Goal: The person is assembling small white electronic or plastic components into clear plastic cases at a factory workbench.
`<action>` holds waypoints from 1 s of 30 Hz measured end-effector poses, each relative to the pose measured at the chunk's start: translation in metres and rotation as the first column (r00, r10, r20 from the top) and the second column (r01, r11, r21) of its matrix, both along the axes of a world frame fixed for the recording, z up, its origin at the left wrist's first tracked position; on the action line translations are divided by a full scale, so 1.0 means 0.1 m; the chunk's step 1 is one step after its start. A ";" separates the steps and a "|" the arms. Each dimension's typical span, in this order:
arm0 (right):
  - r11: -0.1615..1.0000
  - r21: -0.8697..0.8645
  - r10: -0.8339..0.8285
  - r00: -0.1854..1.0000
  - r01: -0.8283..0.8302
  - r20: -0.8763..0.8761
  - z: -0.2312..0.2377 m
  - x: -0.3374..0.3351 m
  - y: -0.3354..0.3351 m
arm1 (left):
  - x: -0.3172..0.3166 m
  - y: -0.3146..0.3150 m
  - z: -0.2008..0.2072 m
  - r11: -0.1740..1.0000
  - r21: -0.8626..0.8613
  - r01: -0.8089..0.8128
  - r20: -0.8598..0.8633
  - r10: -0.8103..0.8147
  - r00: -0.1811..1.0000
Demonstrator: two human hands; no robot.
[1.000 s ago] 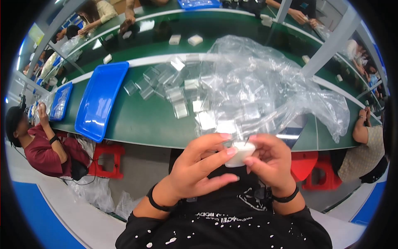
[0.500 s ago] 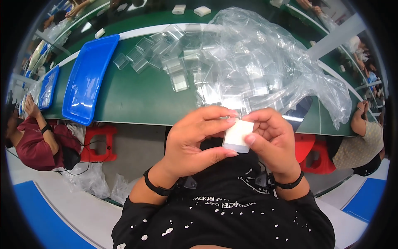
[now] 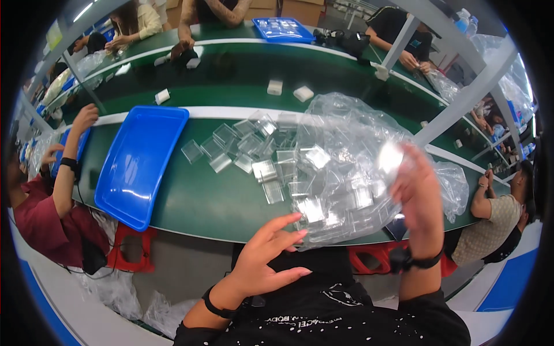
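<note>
My right hand (image 3: 418, 190) is raised over the right side of the clear plastic bag (image 3: 352, 109), smeared by motion. Its fingers are closed on a white block (image 3: 391, 158), whose outline is blurred and bright. My left hand (image 3: 262, 259) is open, thumb and fingers apart, with nothing in it. Its fingertips lie close to the bag's near edge; I cannot tell whether they touch. Several clear plastic cases (image 3: 219, 158) lie loose on the green table (image 3: 190, 202) left of the bag, and more show in or under the bag.
An upright-edged blue tray (image 3: 130, 167) stands to the left. Beyond a white rail, white blocks (image 3: 275, 87) lie on a green conveyor (image 3: 231, 75). Grey posts (image 3: 444, 104) rise at the right. People work at both sides and across, near another blue tray (image 3: 283, 39).
The white block, held in both hands before, has moved forward and right in my right hand. My left hand has let go and opened. The view has tilted up, showing more of the far side.
</note>
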State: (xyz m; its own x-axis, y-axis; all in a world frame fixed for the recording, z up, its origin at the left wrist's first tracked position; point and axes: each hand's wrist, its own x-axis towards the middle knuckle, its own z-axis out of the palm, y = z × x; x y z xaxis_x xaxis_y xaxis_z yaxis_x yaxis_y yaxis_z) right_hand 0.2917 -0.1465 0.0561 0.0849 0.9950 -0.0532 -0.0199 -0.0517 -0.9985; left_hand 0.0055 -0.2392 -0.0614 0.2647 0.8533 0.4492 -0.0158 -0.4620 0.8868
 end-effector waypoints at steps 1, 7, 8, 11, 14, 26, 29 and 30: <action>0.985 0.073 -0.142 0.974 0.157 -0.178 0.10 0.09 0.14 | -0.08 0.02 0.03 1.000 0.001 -0.004 -0.023 0.004 1.000; 0.996 -0.079 -0.034 0.997 0.028 -0.069 -0.13 0.32 0.00 | -0.45 0.17 0.40 0.995 0.070 -0.077 -0.042 0.080 0.996; 0.995 -0.093 -0.027 0.999 0.023 -0.044 -0.19 0.32 -0.06 | -0.51 0.25 0.51 0.987 0.145 -0.073 -0.074 0.085 0.994; 0.994 -0.096 -0.040 0.997 0.046 0.061 -0.25 0.32 -0.25 | -0.59 0.45 0.94 0.965 0.261 -0.033 -0.149 0.074 0.986; 0.997 -0.077 -0.014 0.975 0.032 0.221 -0.15 0.32 -0.40 | -0.57 0.69 1.44 0.923 0.349 0.165 -0.306 -0.055 0.950; 0.961 0.057 0.090 0.504 -0.269 0.859 0.98 0.08 -0.41 | -0.32 1.28 1.98 0.559 0.222 0.799 -0.752 -0.423 0.505; 0.941 0.026 0.113 0.386 -0.337 0.915 1.22 -0.04 0.06 | -0.42 1.33 1.95 0.624 0.252 0.740 -0.765 -0.339 0.547; 0.908 0.052 0.099 0.333 -0.417 0.938 1.23 -0.09 0.29 | -0.46 1.34 1.94 0.650 0.258 0.715 -0.777 -0.300 0.553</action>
State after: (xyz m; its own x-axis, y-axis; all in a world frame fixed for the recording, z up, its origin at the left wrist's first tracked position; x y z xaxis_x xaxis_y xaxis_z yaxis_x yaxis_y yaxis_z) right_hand 0.2827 -0.1170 0.1791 -0.3414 0.9331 0.1132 0.8594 0.3587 -0.3645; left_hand -0.0401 -0.1052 0.1329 0.9486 0.1609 0.2726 0.0396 -0.9147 0.4021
